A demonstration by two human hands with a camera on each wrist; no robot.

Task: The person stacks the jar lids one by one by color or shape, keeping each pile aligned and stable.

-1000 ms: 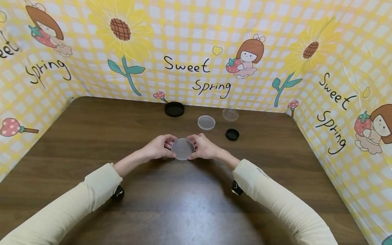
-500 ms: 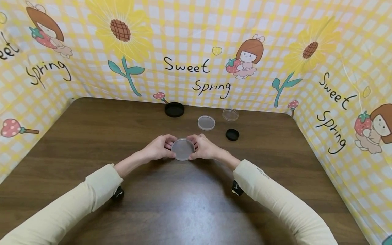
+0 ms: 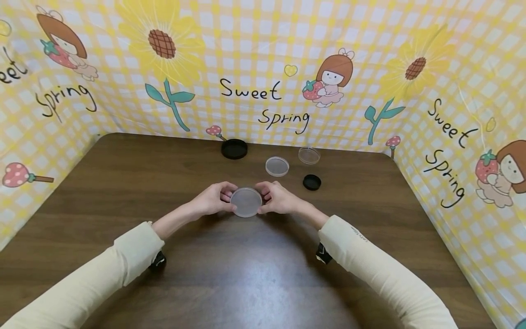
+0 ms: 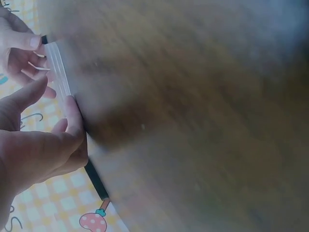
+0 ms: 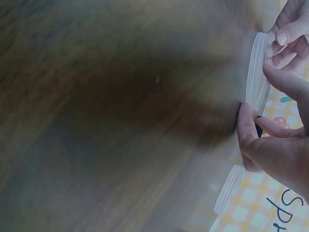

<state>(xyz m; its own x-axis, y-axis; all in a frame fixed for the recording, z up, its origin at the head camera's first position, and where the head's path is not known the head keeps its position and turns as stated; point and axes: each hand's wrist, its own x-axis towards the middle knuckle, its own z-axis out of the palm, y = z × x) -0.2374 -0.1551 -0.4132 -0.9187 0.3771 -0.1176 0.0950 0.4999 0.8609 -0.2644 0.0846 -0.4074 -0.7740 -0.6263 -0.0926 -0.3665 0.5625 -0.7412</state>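
Head view: The clear round dish [image 3: 245, 202] is located between the two hands, above the middle of the counter [image 3: 263, 274]. The left hand [image 3: 213, 199] pinches the dish at its left edge, thumb on the near side. The right hand [image 3: 281, 199] is positioned at the right edge, fingers bent about the rim; whether they grip it cannot be determined. Beyond the hands are a large black dish [image 3: 234, 149], a small clear dish [image 3: 277, 167], a second clear dish [image 3: 309, 156] at the far edge, and a small black dish [image 3: 312, 183]. Yellow checked cloth [image 3: 246, 50] encloses the far side and both flanks. Both sleeves are cream.

Left wrist view: The clear round dish appears edge-on. One finger of the left hand touches its rim; the opposite hand is at the other end. Part of a black item shows below the fingers.

Right wrist view: The right hand's fingers lie around the near end of the dish. Contact between its base and the counter cannot be confirmed.
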